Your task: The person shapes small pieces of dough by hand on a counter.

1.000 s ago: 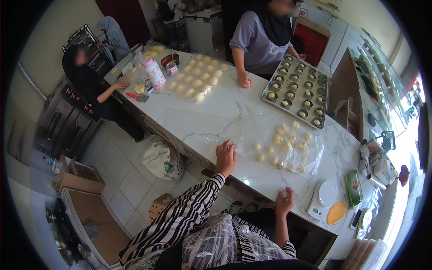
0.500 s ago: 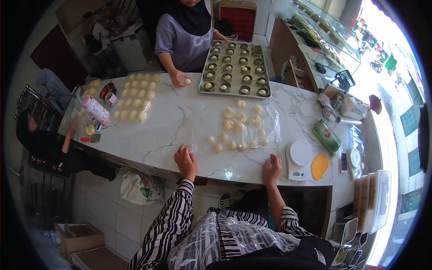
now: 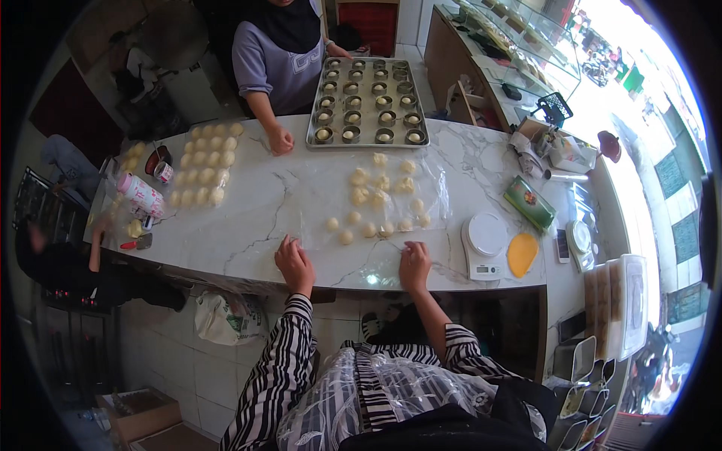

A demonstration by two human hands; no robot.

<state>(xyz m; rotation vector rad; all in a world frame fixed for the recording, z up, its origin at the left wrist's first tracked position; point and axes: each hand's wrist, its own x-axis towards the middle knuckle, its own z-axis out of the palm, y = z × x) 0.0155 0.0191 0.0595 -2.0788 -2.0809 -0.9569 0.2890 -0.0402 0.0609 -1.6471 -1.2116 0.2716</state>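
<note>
My left hand (image 3: pixel 294 263) rests at the near edge of the marble-topped table (image 3: pixel 259 203), its fingers curled inward. Across from it, my right hand (image 3: pixel 415 265) is cupped low on the same surface. Whatever either hand covers is hidden from view. Just beyond them, a clear plastic sheet (image 3: pixel 316 201) bears smooth dough balls (image 3: pixel 346 237) along its near side. Rougher dough lumps (image 3: pixel 360 197) lie farther back on that sheet. Both hands are apart from the visible dough.
Opposite me, a person's closed hand (image 3: pixel 280 140) is beside a metal tray (image 3: pixel 368 140) of ring moulds, most holding dough balls. More dough balls (image 3: pixel 199 158) sit far left. To the right are a white kitchen scale (image 3: pixel 485 240), a yellow dough scraper (image 3: pixel 522 255) and a green packet (image 3: pixel 529 201).
My right hand has moved left, closer to my left hand. The dough ball in the other person's fingers no longer shows, and that hand is now closed. The whole view has shifted slightly.
</note>
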